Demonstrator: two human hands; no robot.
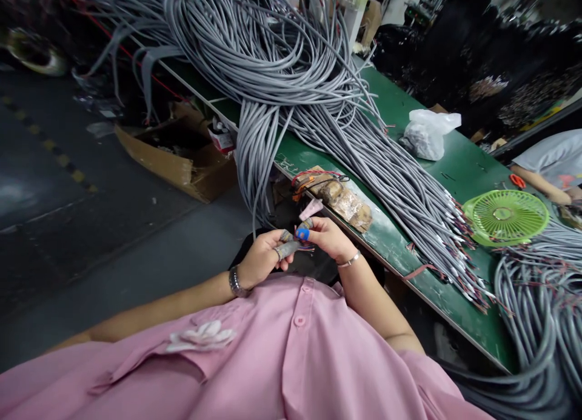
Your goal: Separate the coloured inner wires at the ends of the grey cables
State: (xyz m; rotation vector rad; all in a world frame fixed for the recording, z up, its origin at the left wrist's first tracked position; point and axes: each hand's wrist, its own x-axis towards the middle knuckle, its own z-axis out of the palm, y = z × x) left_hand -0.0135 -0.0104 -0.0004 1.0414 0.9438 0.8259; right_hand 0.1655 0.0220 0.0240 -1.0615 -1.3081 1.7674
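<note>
Our left hand (pixel 260 261) and right hand (pixel 331 238) meet just off the tabletop's (pixel 486 330) near edge, the fingers of both seemingly pinched together on thin coloured wires (pixel 307 248) between them, probably because strands so fine need steadying from both sides. The blue wrap (pixel 302 234) on a right fingertip likely guards the skin against rubbing. Across the tabletop, the grey cables (pixel 364 159) lie with their ends side by side toward the near right, perhaps to keep them from tangling.
</note>
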